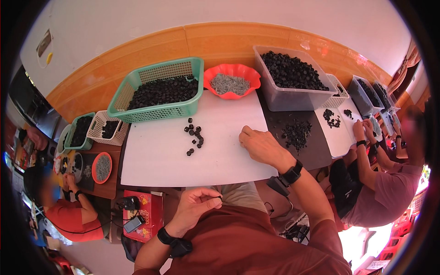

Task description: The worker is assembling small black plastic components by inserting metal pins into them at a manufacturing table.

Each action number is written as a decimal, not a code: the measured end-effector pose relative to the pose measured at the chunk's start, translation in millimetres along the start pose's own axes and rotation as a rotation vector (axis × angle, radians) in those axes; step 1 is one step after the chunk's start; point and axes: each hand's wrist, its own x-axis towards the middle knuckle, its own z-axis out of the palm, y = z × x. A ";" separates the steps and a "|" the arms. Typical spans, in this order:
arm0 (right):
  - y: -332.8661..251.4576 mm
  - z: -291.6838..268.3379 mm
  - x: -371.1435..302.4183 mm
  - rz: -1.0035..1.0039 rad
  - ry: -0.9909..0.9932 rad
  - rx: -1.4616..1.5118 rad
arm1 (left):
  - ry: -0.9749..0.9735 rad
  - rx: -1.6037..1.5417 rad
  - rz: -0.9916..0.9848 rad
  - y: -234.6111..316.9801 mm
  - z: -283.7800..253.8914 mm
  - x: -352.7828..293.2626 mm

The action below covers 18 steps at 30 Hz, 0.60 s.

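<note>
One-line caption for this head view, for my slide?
Right hand rests on white board near small black parts; left hand pinches a thin pin at the lap.

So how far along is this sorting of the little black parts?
Done so far: a small cluster of black parts lies on the white board. In hand: the left hand pinches a thin pin; the right hand rests on the board. Left: the clear bin and green basket are full.
</note>
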 end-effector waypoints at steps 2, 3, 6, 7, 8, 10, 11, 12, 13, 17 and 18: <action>-0.7 -3.0 -1.3 0.014 0.053 0.133 | 0.000 -0.004 -0.003 0.5 -0.2 2.4; -1.7 -5.4 -1.9 0.016 0.052 0.136 | 0.001 -0.004 -0.007 1.1 -0.1 3.7; -2.3 -9.8 -3.8 0.020 0.143 0.313 | 0.011 0.012 0.000 3.1 1.8 7.7; -1.7 -9.2 -4.0 0.008 0.185 0.353 | 0.019 0.011 0.004 3.3 2.2 8.9; -1.4 -8.4 -4.3 -0.005 0.228 0.393 | 0.027 0.011 0.008 3.4 2.5 9.9; 0.5 -3.9 -4.8 0.003 0.252 0.432 | 0.029 0.013 0.012 2.7 2.6 12.4; 1.2 -1.7 -5.1 0.010 0.278 0.468 | 0.030 0.014 0.018 2.3 2.4 13.6; 1.3 -0.3 -5.3 0.011 0.277 0.470 | 0.032 0.015 0.016 2.6 2.3 14.6; 1.1 1.3 -5.3 0.023 0.300 0.511 | 0.033 0.028 0.026 3.0 2.2 15.2; 1.5 4.4 -5.4 0.073 0.348 0.573 | 0.049 0.079 0.064 1.9 0.5 19.4; 0.8 4.3 -6.2 0.074 0.347 0.574 | 0.049 0.079 0.062 2.0 1.1 19.7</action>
